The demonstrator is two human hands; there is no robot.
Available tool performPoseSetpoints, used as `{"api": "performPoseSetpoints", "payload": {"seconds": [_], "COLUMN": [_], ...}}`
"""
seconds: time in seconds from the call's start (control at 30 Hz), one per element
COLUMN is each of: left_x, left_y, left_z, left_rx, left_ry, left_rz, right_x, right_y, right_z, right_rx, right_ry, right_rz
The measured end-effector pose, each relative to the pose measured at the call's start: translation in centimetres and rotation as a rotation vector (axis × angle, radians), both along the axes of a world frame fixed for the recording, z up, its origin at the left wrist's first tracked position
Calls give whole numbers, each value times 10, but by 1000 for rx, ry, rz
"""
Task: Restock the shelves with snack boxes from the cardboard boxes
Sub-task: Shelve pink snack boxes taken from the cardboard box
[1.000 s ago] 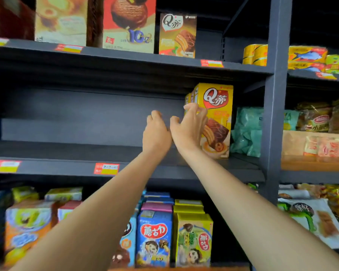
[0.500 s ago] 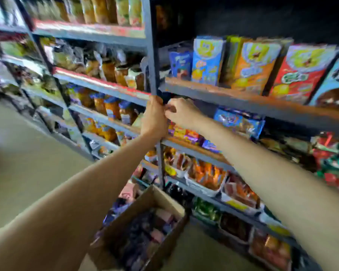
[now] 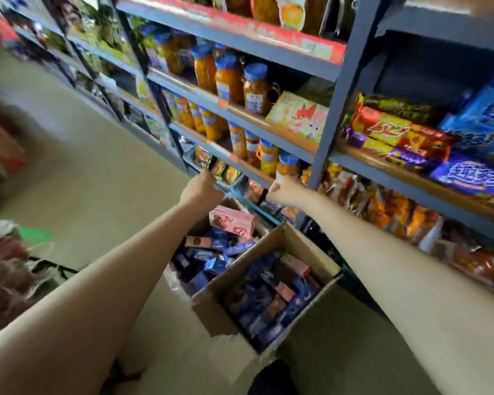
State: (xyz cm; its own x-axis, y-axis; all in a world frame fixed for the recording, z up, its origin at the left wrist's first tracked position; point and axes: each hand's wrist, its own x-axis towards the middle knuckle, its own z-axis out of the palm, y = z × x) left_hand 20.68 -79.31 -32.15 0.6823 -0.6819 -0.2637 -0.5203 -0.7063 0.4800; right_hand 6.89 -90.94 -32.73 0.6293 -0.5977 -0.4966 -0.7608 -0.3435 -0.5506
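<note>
Stock remains plentiful in the head view: two open cardboard boxes sit on the floor at the foot of the shelves, the near cardboard box [image 3: 271, 289] packed with dark blue and a few pink snack boxes, the far cardboard box [image 3: 211, 252] behind it just as full. By this showing much of the restocking is left to do. A pink snack box [image 3: 232, 222] lies flat on top of the far pile, its long axis running left to right, tipped slightly down toward the right, printed face up. The blue boxes in the near carton lie mostly in rows along the carton's length. Both arms reach out above the cartons. The left hand [image 3: 201, 189] is loosely curled and holds nothing; the right hand [image 3: 283, 191] is likewise curled and empty. Jars [image 3: 228, 78] and packets fill the shelves [image 3: 320, 163] to the right.
</note>
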Motion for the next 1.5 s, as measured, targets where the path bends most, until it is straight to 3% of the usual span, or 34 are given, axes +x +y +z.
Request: {"api": "performPoseSetpoints", "payload": {"seconds": [0.23, 0.4, 0.5, 0.63, 0.7, 0.87, 0.97, 1.03, 1.1, 1.2, 1.27, 1.37, 1.5], "left_x": [84, 131, 150, 191, 212, 235, 221, 209, 197, 169, 142, 103, 77], "left_y": [-36, -78, -69, -60, -65, -76, -70, -68, -71, -75, -72, -68, -66], "left_z": [-107, -264, -374, -477, -508, -543, -538, -514, -477, -405, -345, -250, -141], "left_rx": [203, 219, 305, 360, 323, 282, 338, 488, 490, 179, 11, -99, -198], "left_ry": [64, 187, 278, 255, 227, 280, 375, 429, 558, 845, 891, 931, 945], "left_rz": [-37, -4, 7, -19, -13, 12, -30, -149, -119, 268, 426, 431, 354], "right_x": [97, 156, 178, 224, 249, 275, 271, 261, 246, 211, 183, 142, 102], "right_y": [-11, -38, -51, -72, -83, -93, -83, -84, -96, -110, -103, -95, -92], "right_z": [-134, -283, -375, -475, -513, -563, -551, -520, -473, -390, -334, -254, -110], "right_rx": [121, 138, 47, -73, -168, -388, -390, -305, -169, 104, 326, 428, 349], "right_ry": [79, 172, 286, 213, 182, 375, 355, 304, 230, 73, 34, 27, 72], "right_rz": [-50, -159, -147, -86, -63, 64, 73, 70, 89, -12, -138, -128, 23]}}
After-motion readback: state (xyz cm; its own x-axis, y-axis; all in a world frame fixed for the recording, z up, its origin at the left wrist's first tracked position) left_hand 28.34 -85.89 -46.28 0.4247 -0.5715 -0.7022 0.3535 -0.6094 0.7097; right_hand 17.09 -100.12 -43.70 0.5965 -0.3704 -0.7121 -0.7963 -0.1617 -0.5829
